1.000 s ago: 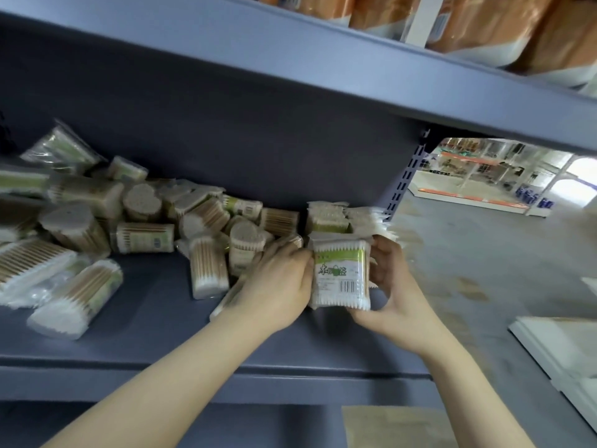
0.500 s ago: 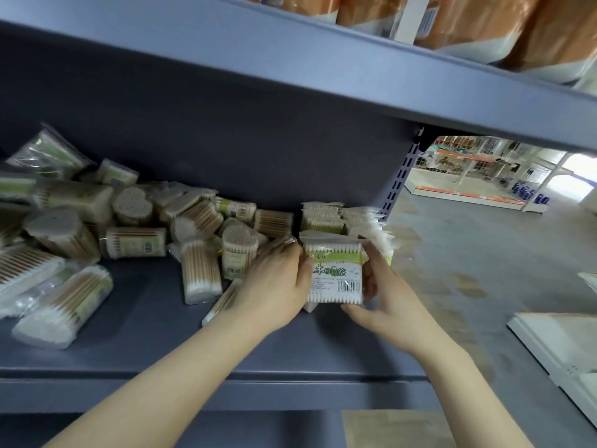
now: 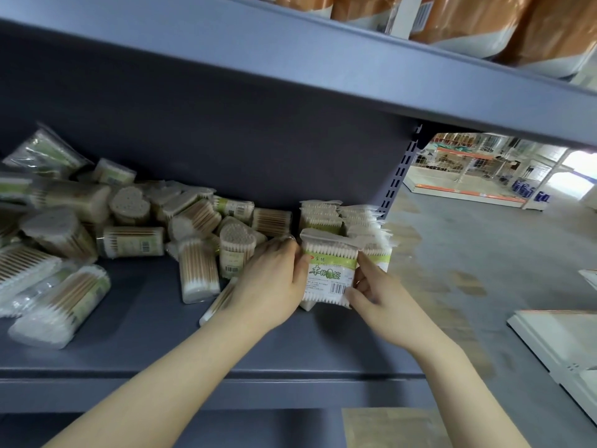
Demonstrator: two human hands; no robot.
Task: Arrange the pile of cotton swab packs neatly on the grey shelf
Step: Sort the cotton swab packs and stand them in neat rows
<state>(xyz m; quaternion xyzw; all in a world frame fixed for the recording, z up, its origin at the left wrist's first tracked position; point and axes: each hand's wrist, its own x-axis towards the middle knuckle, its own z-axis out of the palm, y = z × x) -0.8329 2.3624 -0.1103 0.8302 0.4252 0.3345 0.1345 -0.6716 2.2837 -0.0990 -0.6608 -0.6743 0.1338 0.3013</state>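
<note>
Gripping swab pack (image 3: 330, 273), both hands (image 3: 318, 286)

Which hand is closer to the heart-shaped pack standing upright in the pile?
Left. The left hand is right beside the heart-shaped pack; the right hand is farther away, across the green-label pack.

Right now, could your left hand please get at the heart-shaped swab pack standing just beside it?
Probably yes: the heart-shaped swab pack stands uncovered just left of the left hand, though that hand is holding the flat swab pack.
</note>
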